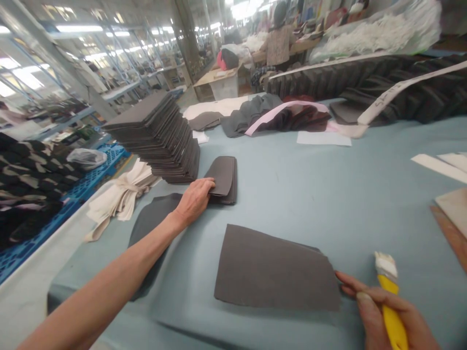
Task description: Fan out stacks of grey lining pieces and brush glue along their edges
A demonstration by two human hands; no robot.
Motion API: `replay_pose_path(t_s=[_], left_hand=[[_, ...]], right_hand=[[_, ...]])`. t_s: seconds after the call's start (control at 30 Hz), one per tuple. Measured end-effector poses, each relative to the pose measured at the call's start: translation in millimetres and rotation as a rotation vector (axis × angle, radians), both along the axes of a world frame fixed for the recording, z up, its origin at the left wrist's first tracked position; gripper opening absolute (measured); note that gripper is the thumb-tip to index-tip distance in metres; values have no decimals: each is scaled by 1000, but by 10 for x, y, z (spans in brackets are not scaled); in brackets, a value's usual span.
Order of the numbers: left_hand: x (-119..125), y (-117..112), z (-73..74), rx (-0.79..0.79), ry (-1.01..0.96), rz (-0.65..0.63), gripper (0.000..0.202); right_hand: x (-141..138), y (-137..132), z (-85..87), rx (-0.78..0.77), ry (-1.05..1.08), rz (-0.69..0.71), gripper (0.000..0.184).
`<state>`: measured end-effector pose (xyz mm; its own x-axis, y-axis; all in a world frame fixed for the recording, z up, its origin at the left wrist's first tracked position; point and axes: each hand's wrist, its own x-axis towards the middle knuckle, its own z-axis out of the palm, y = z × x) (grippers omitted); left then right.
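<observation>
My left hand point(196, 200) reaches to a short stack of dark grey cut pieces point(228, 177). Its fingers pinch the near left edge of the top piece, which lifts slightly off those below. In my right hand point(392, 316) a paintbrush point(391, 304) with a yellow handle is held, its white-coated bristles pointing up and away. The fingertips of that hand meet the right edge of a larger dark grey panel point(273, 270) lying in front of me. Whether they grip the panel's edge is hard to tell.
A tall stack of grey pieces point(156, 133) leans behind my left hand. A tied cream fabric bundle point(122, 192) and another grey panel point(149, 223) lie on the left of the blue-green table point(292, 194). Fabric heaps point(277, 114) line the back. A person point(279, 41) is farther off.
</observation>
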<state>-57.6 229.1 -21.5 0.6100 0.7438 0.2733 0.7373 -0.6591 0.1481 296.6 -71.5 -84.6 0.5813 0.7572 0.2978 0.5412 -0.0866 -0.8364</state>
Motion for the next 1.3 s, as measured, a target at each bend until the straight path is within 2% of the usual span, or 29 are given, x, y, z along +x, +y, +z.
replay_pose_path(t_s=[0.23, 0.37, 0.5, 0.73, 0.9, 1.03, 1.17, 1.3], left_hand=[[30, -4, -94, 15, 26, -51, 42], [50, 3, -116, 17, 40, -46, 42], [65, -22, -118, 18, 52, -24, 41], [60, -31, -91, 6, 74, 18, 40], [97, -33, -69, -31, 118, 22, 32], [159, -62, 7, -87, 156, 13, 42], [170, -160, 166, -153, 147, 20, 49], [106, -497, 357, -209, 55, 69, 60]], right_hand=[[-51, 50, 271, -20, -160, -31, 45], [-84, 96, 392, -31, -164, -15, 48], [-95, 89, 374, -64, -148, -59, 52], [-51, 31, 260, -62, -123, -23, 40], [-37, 4, 223, -99, -88, -45, 41], [-47, -3, 223, -96, -84, -58, 37], [-65, 32, 258, -40, -53, -21, 31], [-84, 81, 276, 10, -5, 4, 27]])
